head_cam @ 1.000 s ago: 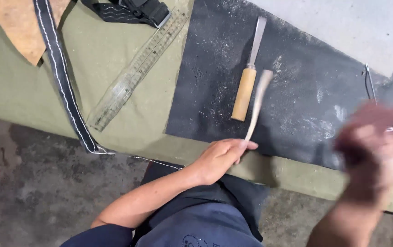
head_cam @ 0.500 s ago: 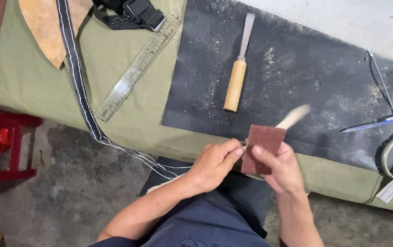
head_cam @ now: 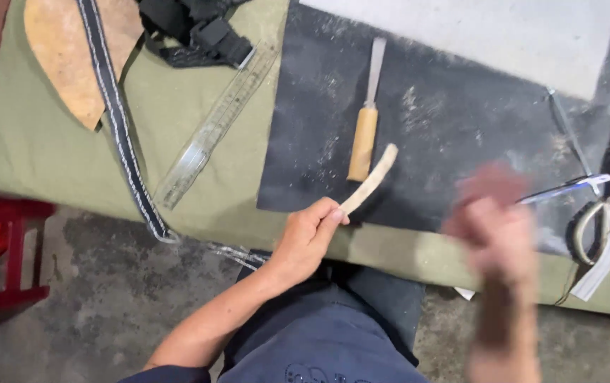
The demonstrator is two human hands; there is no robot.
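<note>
Since half a second ago, my right hand (head_cam: 493,227), blurred, grip unreadable, has left the pale slim wooden stick (head_cam: 370,179), now pinched only by my left hand (head_cam: 308,237).

we wear a dark navy short-sleeved shirt (head_cam: 170,372) and dark navy trousers (head_cam: 326,340); our forearms are bare, our hands without gloves.

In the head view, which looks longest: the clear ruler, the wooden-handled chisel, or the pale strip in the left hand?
1. Clear ruler, plainly longest.
2. Wooden-handled chisel.
3. Pale strip, partly hidden in the left hand.
</note>
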